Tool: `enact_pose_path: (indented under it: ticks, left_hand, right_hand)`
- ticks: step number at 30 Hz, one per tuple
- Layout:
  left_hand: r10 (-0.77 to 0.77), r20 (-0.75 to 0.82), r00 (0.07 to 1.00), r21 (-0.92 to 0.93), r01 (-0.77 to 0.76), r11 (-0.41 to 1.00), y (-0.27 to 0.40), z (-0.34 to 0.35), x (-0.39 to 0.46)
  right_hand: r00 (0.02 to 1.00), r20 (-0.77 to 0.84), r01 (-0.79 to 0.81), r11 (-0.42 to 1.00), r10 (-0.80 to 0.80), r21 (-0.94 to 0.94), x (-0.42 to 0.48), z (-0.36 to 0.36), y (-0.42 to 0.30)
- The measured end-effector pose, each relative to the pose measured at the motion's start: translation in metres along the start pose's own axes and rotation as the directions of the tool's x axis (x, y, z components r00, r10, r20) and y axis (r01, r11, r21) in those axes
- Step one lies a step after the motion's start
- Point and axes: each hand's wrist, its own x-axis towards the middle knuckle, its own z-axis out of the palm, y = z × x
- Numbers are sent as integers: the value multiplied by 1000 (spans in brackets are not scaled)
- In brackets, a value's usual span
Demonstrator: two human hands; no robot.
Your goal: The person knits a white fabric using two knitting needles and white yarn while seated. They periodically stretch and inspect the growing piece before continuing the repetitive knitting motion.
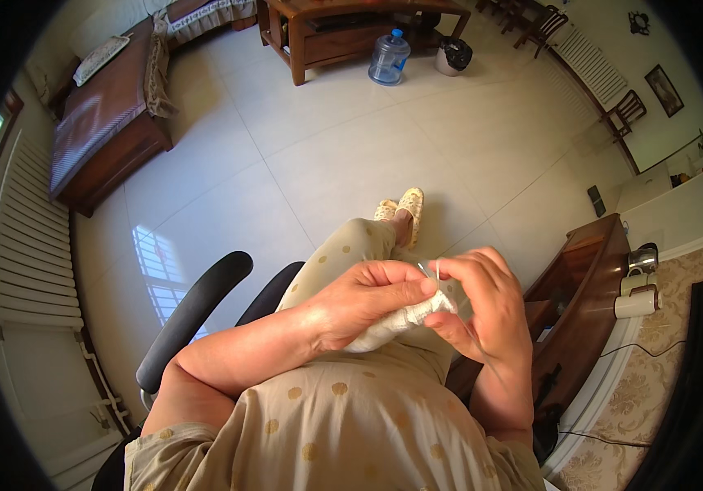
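White knitted fabric (401,322) hangs above my lap, bunched beneath my left hand (382,294). The left thumb and fingers pinch its top edge, close to the tip of a thin knitting needle (423,269). A strand of white yarn (438,274) rises from the edge to the raised index finger of my right hand (483,307). Between that hand's thumb and palm passes a second thin needle (485,355), slanting down toward the wrist. Part of the fabric and the curled left fingers are hidden.
A black chair armrest (195,319) is left of my arm. To the right stands a wooden cabinet (590,307) with mugs (633,305) on top. Ahead on the tiled floor are a water-cooler bottle (389,58), a waste bin (452,56) and a wooden table (345,46).
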Motion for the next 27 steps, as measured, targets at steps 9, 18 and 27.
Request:
enact_pose_path:
  ticks: [9, 18, 27]
  left_hand:
    - [52, -67, 996, 65, -48, 997, 5, -6, -3]
    - [48, -34, 998, 60, -46, 997, 9, 4, 0]
    - [80, -56, 995, 76, -76, 994, 12, -6, -1]
  right_hand:
    - [977, -184, 90, 990, -109, -109, -6, 0, 4]
    - [998, 2, 67, 997, -67, 46, 7, 6, 19]
    - [968, -191, 127, 976, -160, -175, 10, 3, 8]
